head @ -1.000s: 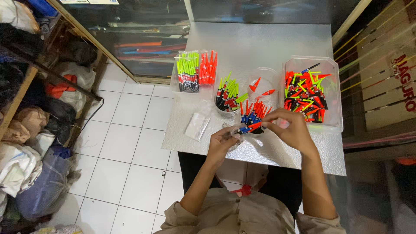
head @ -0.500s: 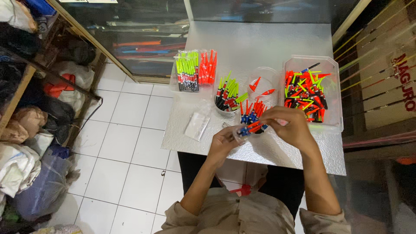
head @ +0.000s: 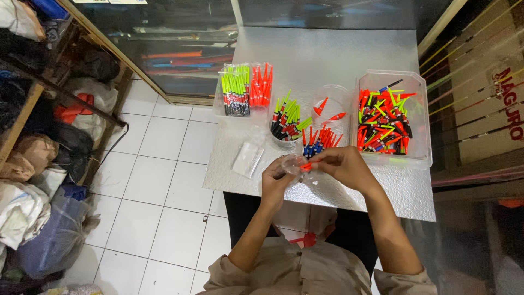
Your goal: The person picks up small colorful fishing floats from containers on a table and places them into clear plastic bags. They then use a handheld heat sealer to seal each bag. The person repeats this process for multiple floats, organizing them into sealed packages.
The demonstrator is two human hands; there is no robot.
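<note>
1. Clear plastic tub: a jumble of orange-red, neon green and black floats.
2. Packed floats: lime green on one side, orange on the other.
3. Table: silvery with a dimpled texture.
4. Floor tiles: plain white.
5. Small bag: see-through.

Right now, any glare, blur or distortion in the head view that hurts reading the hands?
Head view: even light, no hard shadows; soft sheen on the table, reflections in the glass case. Wide-angle bend at the edges. Left hand and right hand fairly sharp; the clear bag between them is hard to make out.
</note>
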